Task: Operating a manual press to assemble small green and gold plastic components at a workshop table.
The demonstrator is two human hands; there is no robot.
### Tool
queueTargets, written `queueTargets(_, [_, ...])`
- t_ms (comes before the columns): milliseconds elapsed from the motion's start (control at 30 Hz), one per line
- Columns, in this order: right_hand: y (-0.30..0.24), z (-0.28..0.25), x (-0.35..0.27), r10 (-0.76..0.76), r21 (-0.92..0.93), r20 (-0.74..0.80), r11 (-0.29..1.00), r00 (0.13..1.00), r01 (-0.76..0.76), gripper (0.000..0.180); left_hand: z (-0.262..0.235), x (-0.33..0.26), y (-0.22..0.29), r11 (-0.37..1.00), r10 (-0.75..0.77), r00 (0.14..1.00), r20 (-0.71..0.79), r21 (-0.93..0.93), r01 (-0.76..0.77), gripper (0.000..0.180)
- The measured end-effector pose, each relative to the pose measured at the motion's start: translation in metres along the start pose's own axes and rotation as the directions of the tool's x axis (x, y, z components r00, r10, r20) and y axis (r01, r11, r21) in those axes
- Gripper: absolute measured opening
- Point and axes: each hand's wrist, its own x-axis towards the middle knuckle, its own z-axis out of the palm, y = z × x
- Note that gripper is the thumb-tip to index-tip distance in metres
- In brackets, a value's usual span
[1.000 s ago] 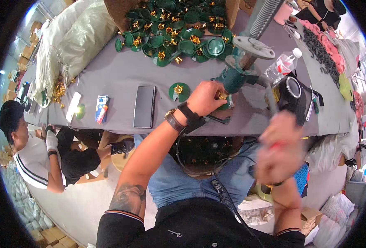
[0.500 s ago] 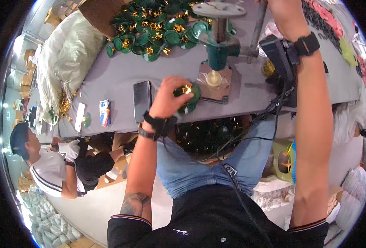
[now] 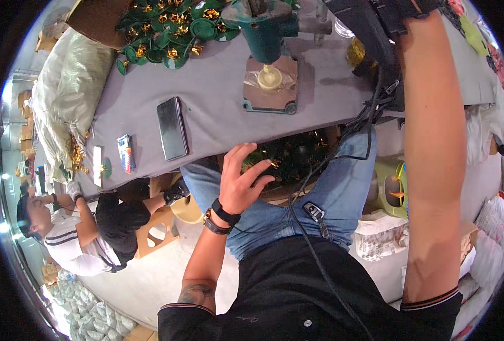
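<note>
My left hand [image 3: 242,181] is open over my lap, its fingers apart and nothing visible in them. Just beyond the fingertips, below the table's front edge, lies a dark heap of green and gold pieces [image 3: 300,152]. My right forearm [image 3: 434,136] reaches up past the picture's top edge, so the right hand is out of sight. Left of that arm stands a green hand press [image 3: 261,37]. Its cream round tip [image 3: 269,78] is over a brown base plate [image 3: 263,102], with no green piece visible there.
Green discs with gold parts [image 3: 172,31] are piled at the back left, beside a white sack [image 3: 73,74]. A phone [image 3: 172,129] and a small blue-white packet [image 3: 125,153] lie on the grey table [image 3: 218,96]. Black cables [image 3: 371,113] hang near my right arm. A co-worker [image 3: 73,233] sits at left.
My left hand has drawn back from beside the press toward my lap and let go of the green disc with its gold part. My right hand has left the picture as the view shifted.
</note>
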Motion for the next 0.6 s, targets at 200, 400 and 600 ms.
queueTargets(200, [0.001, -0.001, -0.008, 0.032, 0.119, -0.002, 0.992, 0.999, -0.032, 0.013, -0.054, 0.031, -0.008, 0.991, -0.127, 0.987, -0.095, -0.046, 0.123, 0.047])
queueTargets(400, [-0.025, 0.016, -0.006, 0.054, -0.1, -0.148, 0.993, 0.988, -0.07, 0.012, -0.127, 0.144, -0.133, 0.942, -0.226, 0.882, -0.413, 0.137, 0.306, 0.084])
queueTargets(600, [-0.019, 0.013, -0.001, 0.072, -0.087, -0.104, 0.993, 0.992, -0.081, 0.007, -0.1, 0.239, -0.225, 0.905, -0.126, 0.977, -0.17, 0.383, 0.183, 0.099])
